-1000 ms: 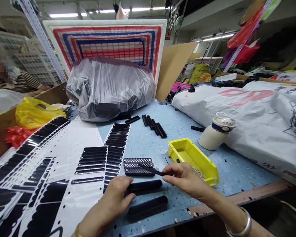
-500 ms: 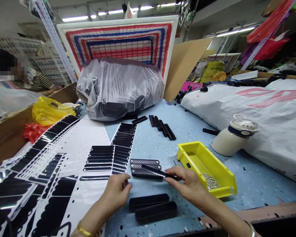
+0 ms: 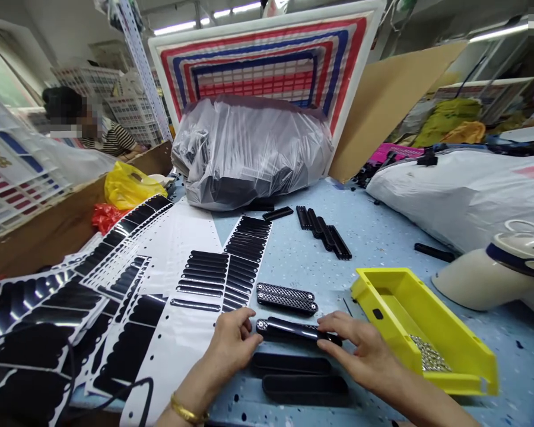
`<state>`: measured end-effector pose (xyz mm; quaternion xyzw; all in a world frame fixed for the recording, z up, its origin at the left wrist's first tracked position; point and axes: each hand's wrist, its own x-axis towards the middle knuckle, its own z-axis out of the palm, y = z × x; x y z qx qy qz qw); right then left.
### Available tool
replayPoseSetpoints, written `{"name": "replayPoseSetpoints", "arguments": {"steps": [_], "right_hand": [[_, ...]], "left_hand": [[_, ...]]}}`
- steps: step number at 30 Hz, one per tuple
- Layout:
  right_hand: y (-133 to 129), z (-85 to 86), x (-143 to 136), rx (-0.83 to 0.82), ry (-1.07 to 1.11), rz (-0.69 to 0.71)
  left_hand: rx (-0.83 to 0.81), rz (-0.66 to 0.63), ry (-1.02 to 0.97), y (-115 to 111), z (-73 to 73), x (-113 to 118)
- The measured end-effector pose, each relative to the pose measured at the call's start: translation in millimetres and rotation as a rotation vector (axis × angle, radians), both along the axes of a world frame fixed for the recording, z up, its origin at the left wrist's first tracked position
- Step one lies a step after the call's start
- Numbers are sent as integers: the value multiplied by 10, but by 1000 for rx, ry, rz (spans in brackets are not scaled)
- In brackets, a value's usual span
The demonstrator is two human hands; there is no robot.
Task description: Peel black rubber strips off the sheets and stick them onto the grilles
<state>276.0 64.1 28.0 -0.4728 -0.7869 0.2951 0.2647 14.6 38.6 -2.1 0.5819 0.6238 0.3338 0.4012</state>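
My right hand [image 3: 356,344] pinches the right end of a glossy black strip [image 3: 289,327], which lies slightly askew over a black textured bar on the table. Beside the bar's left end is my left hand [image 3: 238,338], thumb and fingertips curved toward each other with a gap between them. Just behind lie textured bars with a diamond pattern [image 3: 287,298], side by side. Nearer me rest two smooth black bars, one [image 3: 291,363] behind the other [image 3: 305,389].
A yellow bin [image 3: 382,308] with small metal pieces [image 3: 429,354] stands at right, near a cream bottle [image 3: 471,276]. Sheets of black strips [image 3: 204,273] cover the left. Behind are a plastic-wrapped bundle [image 3: 253,154] and a person [image 3: 111,136].
The view has turned left. One textured bar now lies apart from the others, nearer me, with the black strip lowered onto it. My left hand is now beside its left end.
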Motion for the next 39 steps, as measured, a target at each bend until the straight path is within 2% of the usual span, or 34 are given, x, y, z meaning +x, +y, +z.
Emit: {"name": "replayPoseSetpoints", "arguments": {"steps": [3, 8, 16, 32, 39], "right_hand": [[48, -6, -28, -36, -2, -8], [100, -53, -72, -69, -61, 33], [108, -49, -72, 60, -111, 119], [137, -78, -103, 170, -118, 179], [114, -111, -125, 211, -137, 157]], "left_hand": [[4, 85, -77, -50, -74, 32], [-29, 78, -208, -32, -149, 69], [-59, 34, -262, -25, -49, 26], [-76, 52, -278, -32, -68, 33], [-67, 37, -263, -34, -59, 32]]}}
